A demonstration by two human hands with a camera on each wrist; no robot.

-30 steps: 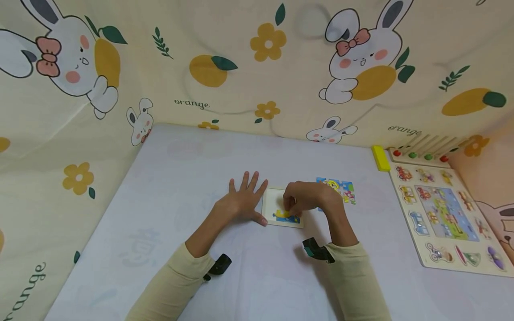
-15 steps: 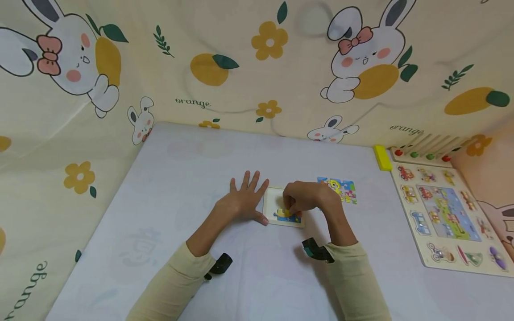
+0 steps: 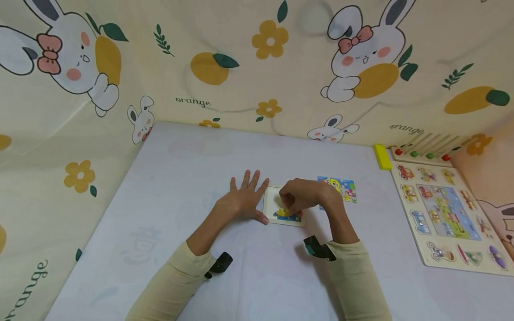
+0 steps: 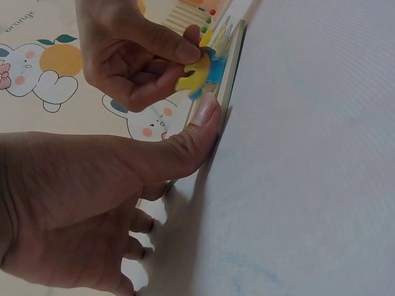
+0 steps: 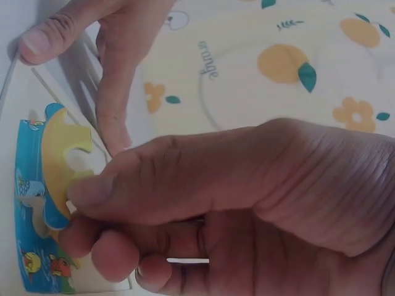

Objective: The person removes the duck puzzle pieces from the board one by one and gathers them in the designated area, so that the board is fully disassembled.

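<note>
My left hand [image 3: 239, 203] lies with fingers spread at the left side of a small pale puzzle tray [image 3: 272, 196], its thumb on the tray's near-left corner. Over the tray, my right hand [image 3: 305, 195] pinches a yellow-and-blue jigsaw piece [image 5: 58, 148] between thumb and fingers. In the left wrist view this jigsaw piece [image 4: 196, 75] is tilted up above the tray's rim. Blue pieces with small cartoon animals [image 5: 38, 265] lie along the tray's near side, partly hidden by the right fingers.
Behind the right wrist lie more colourful jigsaw pieces [image 3: 348, 189] joined together. Farther right is a large wooden picture board [image 3: 441, 258], with a yellow block [image 3: 382, 157] and a counting rack [image 3: 421, 156] behind it. A rabbit-print cloth [image 3: 233, 40] backs the white table [image 3: 192, 156].
My right hand has shifted slightly left and away from me over the tray, with the yellow-and-blue jigsaw piece. The left hand stays in place.
</note>
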